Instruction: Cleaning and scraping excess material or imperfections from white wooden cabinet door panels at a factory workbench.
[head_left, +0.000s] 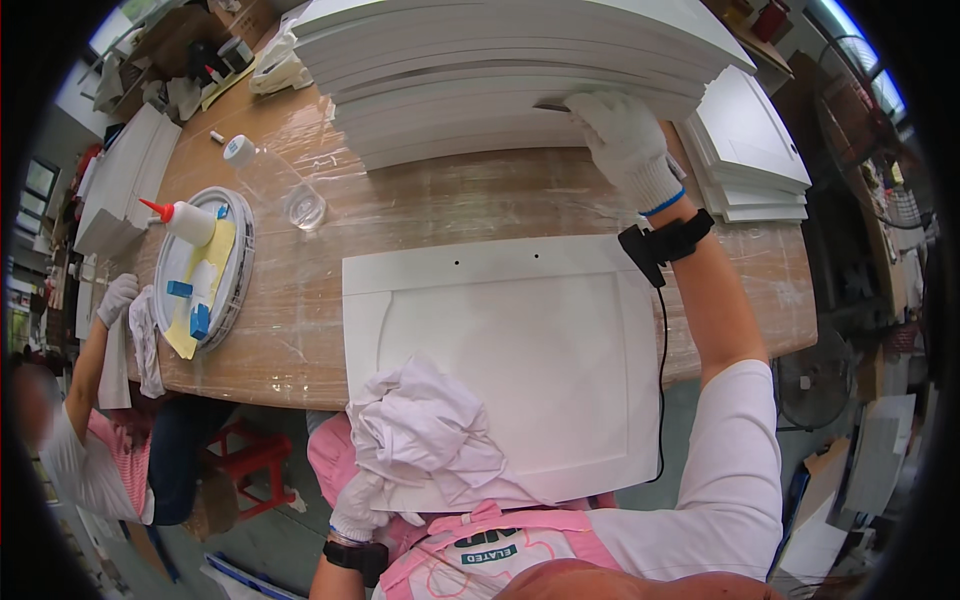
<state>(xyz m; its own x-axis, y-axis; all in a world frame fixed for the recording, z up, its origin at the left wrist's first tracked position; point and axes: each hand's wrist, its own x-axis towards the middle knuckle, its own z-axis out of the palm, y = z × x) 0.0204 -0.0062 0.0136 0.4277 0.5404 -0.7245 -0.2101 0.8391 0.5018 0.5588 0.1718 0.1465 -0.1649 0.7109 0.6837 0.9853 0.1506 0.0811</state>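
Note:
A white panel (540,340) with a recessed middle and two small holes lies in front of me, its near part reaching past the table edge. A crumpled white cloth (425,425) covers its near left corner. My left hand (358,508), in a white glove, is at that corner beside the cloth; its fingers are hidden. My right hand (618,135), also gloved, is closed by the front face of a tall stack of white panels (450,120). From its fingers a thin dark blade-like tool (552,107) sticks out to the left.
On the table (290,340) stand a clear bottle (275,180) and a round white lid (240,280) bearing a red-tipped squeeze bottle (190,222) and blue blocks (200,320). More panels (750,150) lie right. A co-worker's gloved hand (118,298) rests at left. A cord runs from my right wrist.

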